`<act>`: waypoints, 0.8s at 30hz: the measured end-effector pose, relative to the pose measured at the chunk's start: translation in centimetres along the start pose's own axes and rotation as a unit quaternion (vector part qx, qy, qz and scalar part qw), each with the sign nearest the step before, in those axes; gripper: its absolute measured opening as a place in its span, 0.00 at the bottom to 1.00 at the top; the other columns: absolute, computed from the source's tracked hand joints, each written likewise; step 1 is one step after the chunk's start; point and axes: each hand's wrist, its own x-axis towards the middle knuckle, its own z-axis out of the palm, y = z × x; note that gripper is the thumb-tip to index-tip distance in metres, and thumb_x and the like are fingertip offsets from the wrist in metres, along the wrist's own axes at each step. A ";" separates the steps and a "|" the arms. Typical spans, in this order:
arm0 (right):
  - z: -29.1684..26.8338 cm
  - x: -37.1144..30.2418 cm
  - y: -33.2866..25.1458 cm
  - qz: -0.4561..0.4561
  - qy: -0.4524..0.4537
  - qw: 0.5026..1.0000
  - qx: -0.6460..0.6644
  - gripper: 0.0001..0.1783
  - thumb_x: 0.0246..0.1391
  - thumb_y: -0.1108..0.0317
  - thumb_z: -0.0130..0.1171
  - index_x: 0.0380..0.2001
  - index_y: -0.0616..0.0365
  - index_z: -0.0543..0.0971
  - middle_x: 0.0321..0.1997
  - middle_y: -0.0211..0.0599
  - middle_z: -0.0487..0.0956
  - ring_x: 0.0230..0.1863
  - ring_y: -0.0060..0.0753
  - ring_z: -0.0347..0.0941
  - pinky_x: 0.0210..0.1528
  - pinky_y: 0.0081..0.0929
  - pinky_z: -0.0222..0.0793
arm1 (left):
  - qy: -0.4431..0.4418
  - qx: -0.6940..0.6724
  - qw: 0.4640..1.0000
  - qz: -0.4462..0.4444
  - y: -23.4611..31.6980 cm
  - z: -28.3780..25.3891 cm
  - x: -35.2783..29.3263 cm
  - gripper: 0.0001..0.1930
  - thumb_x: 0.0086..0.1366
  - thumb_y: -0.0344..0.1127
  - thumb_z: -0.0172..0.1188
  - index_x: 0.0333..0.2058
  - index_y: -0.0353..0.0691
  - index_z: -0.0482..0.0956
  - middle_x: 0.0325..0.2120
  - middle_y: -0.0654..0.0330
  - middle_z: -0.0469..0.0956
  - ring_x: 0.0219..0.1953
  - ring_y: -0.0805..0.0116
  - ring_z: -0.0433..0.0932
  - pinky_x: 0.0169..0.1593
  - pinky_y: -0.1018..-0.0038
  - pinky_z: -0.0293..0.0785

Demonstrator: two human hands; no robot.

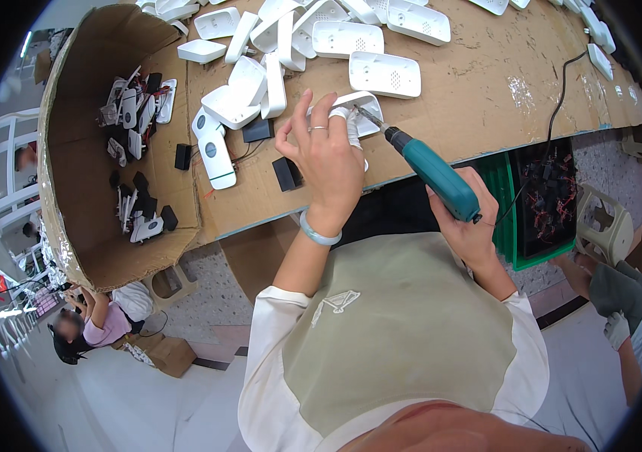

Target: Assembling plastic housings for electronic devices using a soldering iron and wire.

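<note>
My right hand [470, 226] grips a teal electric screwdriver [441, 178] by its rear end. The tool slants up and to the left, its bit over a white plastic shell [368, 125]. My left hand [328, 162] reaches over that shell, its thumb and index finger, wrapped in white tape, together beside the bit tip. Whatever they pinch is hidden or too small to name; the other fingers stand raised. By my left wrist lies a black block [286, 174]. Left of it rests a white cover with a grey oval [218, 162], wires beside it.
White shells [385, 74] are heaped at the back of the cardboard-covered table [479, 98]. At left a cardboard box [84, 218] holds covers with wired parts. A black cord [551, 124] crosses the right side. Below stands a green crate [505, 203]; people sit at both sides.
</note>
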 end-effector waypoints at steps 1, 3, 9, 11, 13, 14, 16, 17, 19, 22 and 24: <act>0.0 0.1 -0.2 -0.006 0.006 1.000 0.002 0.13 0.47 0.80 0.68 0.38 0.62 0.78 0.35 0.42 0.79 0.35 0.42 0.77 0.39 0.28 0.73 | 0.001 -0.001 1.000 0.001 0.0 0.1 0.0 0.07 0.46 0.16 0.59 0.26 0.33 0.77 0.51 0.56 0.78 0.65 0.51 0.67 0.61 0.49 0.53; -0.2 0.3 -0.3 -0.006 0.002 1.000 0.001 0.13 0.47 0.81 0.68 0.38 0.62 0.78 0.35 0.42 0.78 0.35 0.42 0.77 0.39 0.28 0.73 | 0.002 -0.001 1.000 0.002 0.0 0.1 0.0 0.07 0.46 0.17 0.59 0.26 0.33 0.77 0.51 0.56 0.78 0.65 0.51 0.67 0.61 0.49 0.53; -0.7 0.2 -0.2 0.012 -0.030 0.999 -0.006 0.14 0.47 0.81 0.67 0.38 0.62 0.78 0.36 0.42 0.78 0.35 0.41 0.76 0.39 0.28 0.73 | 0.006 0.006 1.000 0.001 0.1 0.1 -0.1 0.07 0.47 0.17 0.59 0.26 0.33 0.77 0.51 0.56 0.78 0.65 0.51 0.67 0.61 0.48 0.54; -0.7 0.3 -0.3 0.009 -0.033 0.999 -0.009 0.14 0.47 0.81 0.67 0.38 0.62 0.78 0.35 0.42 0.78 0.35 0.41 0.76 0.40 0.28 0.73 | 0.006 0.007 1.000 0.003 0.1 0.2 -0.1 0.07 0.47 0.16 0.59 0.26 0.33 0.76 0.52 0.56 0.78 0.65 0.51 0.67 0.61 0.48 0.54; -0.5 0.5 -0.7 -0.010 -0.008 1.000 -0.004 0.14 0.48 0.81 0.68 0.38 0.63 0.78 0.36 0.42 0.79 0.35 0.41 0.77 0.40 0.28 0.73 | 0.006 0.008 1.000 0.003 0.1 0.2 -0.1 0.07 0.47 0.16 0.59 0.26 0.33 0.76 0.52 0.56 0.78 0.65 0.51 0.67 0.61 0.48 0.54; -0.5 0.5 -0.8 -0.010 -0.008 1.000 -0.004 0.14 0.48 0.81 0.68 0.38 0.63 0.78 0.36 0.42 0.79 0.35 0.41 0.77 0.40 0.28 0.73 | 0.004 0.008 1.000 0.004 0.1 0.1 -0.1 0.07 0.46 0.16 0.58 0.26 0.33 0.76 0.52 0.55 0.78 0.65 0.51 0.67 0.61 0.48 0.54; -0.4 0.3 -1.0 0.001 0.025 1.000 0.017 0.13 0.50 0.80 0.69 0.39 0.64 0.79 0.36 0.42 0.80 0.36 0.39 0.77 0.41 0.27 0.73 | 0.002 0.007 1.000 0.001 0.2 0.0 0.0 0.07 0.46 0.16 0.58 0.26 0.33 0.76 0.52 0.55 0.78 0.65 0.51 0.67 0.60 0.48 0.54; -0.6 0.1 -1.0 0.001 0.025 1.000 0.017 0.13 0.50 0.80 0.69 0.39 0.64 0.79 0.36 0.42 0.80 0.36 0.39 0.77 0.41 0.27 0.73 | -0.001 0.005 1.000 0.000 0.2 0.0 0.0 0.07 0.46 0.16 0.58 0.25 0.33 0.76 0.52 0.55 0.78 0.65 0.51 0.67 0.60 0.48 0.54; -0.9 -0.4 -1.0 0.037 0.028 0.999 0.027 0.12 0.51 0.79 0.70 0.39 0.66 0.80 0.36 0.43 0.81 0.36 0.37 0.78 0.42 0.27 0.74 | 0.003 0.009 1.000 0.001 0.1 0.1 -0.1 0.07 0.46 0.16 0.58 0.25 0.33 0.76 0.52 0.55 0.78 0.65 0.51 0.67 0.60 0.48 0.54; -1.2 -0.5 -1.3 0.051 0.032 0.998 0.019 0.12 0.51 0.79 0.70 0.38 0.67 0.80 0.36 0.43 0.81 0.35 0.36 0.78 0.42 0.27 0.74 | 0.007 0.012 1.000 0.004 0.1 0.0 -0.1 0.07 0.46 0.16 0.58 0.25 0.33 0.76 0.51 0.55 0.79 0.65 0.51 0.67 0.60 0.48 0.54; -1.3 -0.7 -1.3 0.055 0.031 0.998 0.017 0.12 0.51 0.79 0.71 0.38 0.67 0.80 0.36 0.43 0.81 0.35 0.36 0.78 0.42 0.27 0.74 | 0.007 0.013 1.000 0.005 0.1 0.1 -0.1 0.07 0.46 0.16 0.58 0.25 0.33 0.76 0.51 0.55 0.79 0.65 0.51 0.68 0.60 0.48 0.54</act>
